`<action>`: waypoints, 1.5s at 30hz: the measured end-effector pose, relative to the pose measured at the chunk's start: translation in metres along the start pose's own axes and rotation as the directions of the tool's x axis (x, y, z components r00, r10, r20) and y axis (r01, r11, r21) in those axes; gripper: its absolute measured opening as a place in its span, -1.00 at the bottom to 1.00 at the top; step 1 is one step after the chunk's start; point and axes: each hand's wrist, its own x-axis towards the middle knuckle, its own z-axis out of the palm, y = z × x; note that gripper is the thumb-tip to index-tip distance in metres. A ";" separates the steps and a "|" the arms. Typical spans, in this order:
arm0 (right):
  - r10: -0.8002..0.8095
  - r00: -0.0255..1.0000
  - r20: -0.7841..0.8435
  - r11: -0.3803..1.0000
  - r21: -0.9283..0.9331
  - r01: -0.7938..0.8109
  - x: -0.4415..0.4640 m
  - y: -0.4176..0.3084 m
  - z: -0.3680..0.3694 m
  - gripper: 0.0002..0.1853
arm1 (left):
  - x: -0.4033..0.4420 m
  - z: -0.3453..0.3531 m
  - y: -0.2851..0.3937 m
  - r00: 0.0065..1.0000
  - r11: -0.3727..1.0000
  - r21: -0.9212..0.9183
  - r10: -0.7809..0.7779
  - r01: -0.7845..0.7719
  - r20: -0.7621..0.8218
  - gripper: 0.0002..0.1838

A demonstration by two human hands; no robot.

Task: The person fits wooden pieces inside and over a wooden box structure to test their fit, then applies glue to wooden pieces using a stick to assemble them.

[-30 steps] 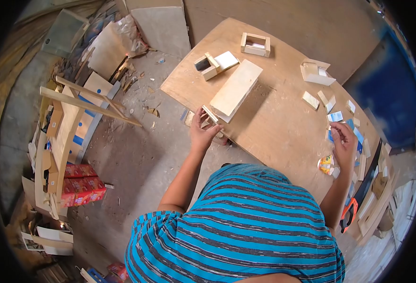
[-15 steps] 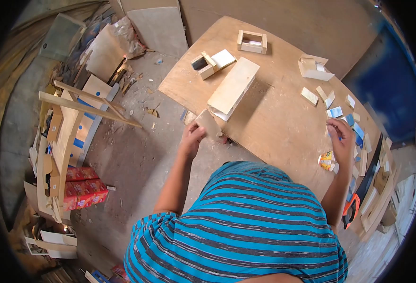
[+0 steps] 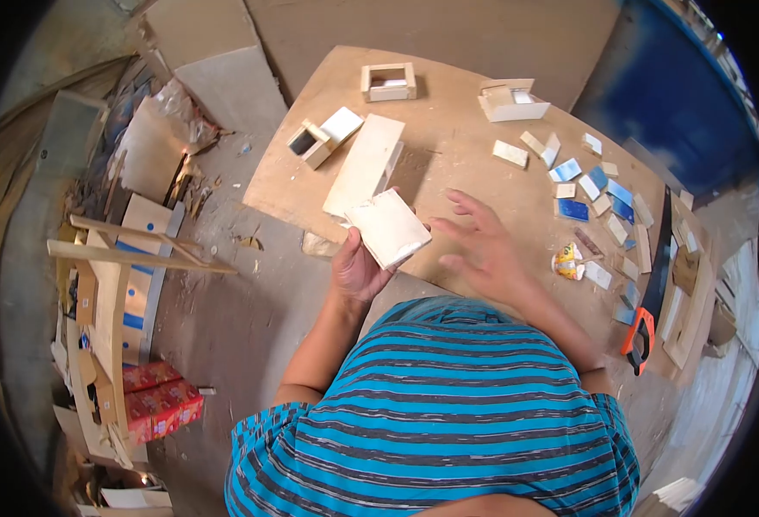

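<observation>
A pale, nearly square wooden piece [image 3: 388, 227] rests in my left hand [image 3: 360, 269], whose thumb is on its near left edge and whose other fingers are mostly hidden beneath it. Just right of the piece, my right hand [image 3: 481, 241] has its fingers spread and holds nothing; it is slightly blurred. Behind my left hand, a long box-like wooden piece [image 3: 366, 162] stands on the wooden table [image 3: 457, 164], its near end partly covered by the held piece.
Two small wooden frames [image 3: 388, 84] [image 3: 314, 145] and an open white-sided piece [image 3: 512, 101] lie farther back. Several small blocks [image 3: 572, 210], a colourful cup [image 3: 566, 261] and an orange-handled saw [image 3: 639, 341] are at the right. Red packages [image 3: 164, 408] sit at the lower left.
My left hand has turned the wooden piece broad side up and brought it right. My right hand has come left from the small blocks, its fingers spreading. The camera view has shifted.
</observation>
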 end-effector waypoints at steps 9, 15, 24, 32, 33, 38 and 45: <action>-0.093 0.962 -0.255 0.990 -0.129 0.062 -0.007 0.002 -0.003 -0.55 | 0.022 0.026 -0.014 0.999 0.999 0.012 0.053 -0.053 0.007 -0.08; -0.153 0.926 -0.346 0.966 -0.248 0.068 -0.011 0.001 -0.003 -0.58 | 0.024 0.033 -0.021 0.999 0.992 0.124 -0.018 0.012 0.043 -0.06; -0.173 0.891 -0.421 0.974 -0.208 0.090 -0.013 -0.005 0.001 -0.69 | 0.025 0.042 -0.036 1.000 0.984 0.176 -0.024 0.025 -0.013 -0.19; 0.023 0.963 -0.268 0.966 0.253 0.047 -0.024 -0.003 -0.002 -0.55 | 0.033 0.035 -0.039 0.997 0.909 0.413 0.070 -0.057 -0.017 -0.21; 0.071 0.968 -0.240 0.943 0.332 0.013 -0.025 -0.006 -0.005 -0.52 | 0.036 0.032 -0.039 0.996 0.880 0.470 0.088 -0.071 -0.015 -0.19; 0.238 0.958 -0.163 0.854 0.505 -0.126 -0.016 0.012 -0.025 -0.37 | 0.041 0.014 -0.039 0.952 0.417 0.857 0.184 -0.302 0.246 -0.08; 0.391 0.918 0.071 0.535 0.794 -0.289 -0.013 0.018 -0.007 -0.25 | 0.038 0.017 -0.050 0.975 0.642 0.735 0.101 -0.217 0.200 -0.07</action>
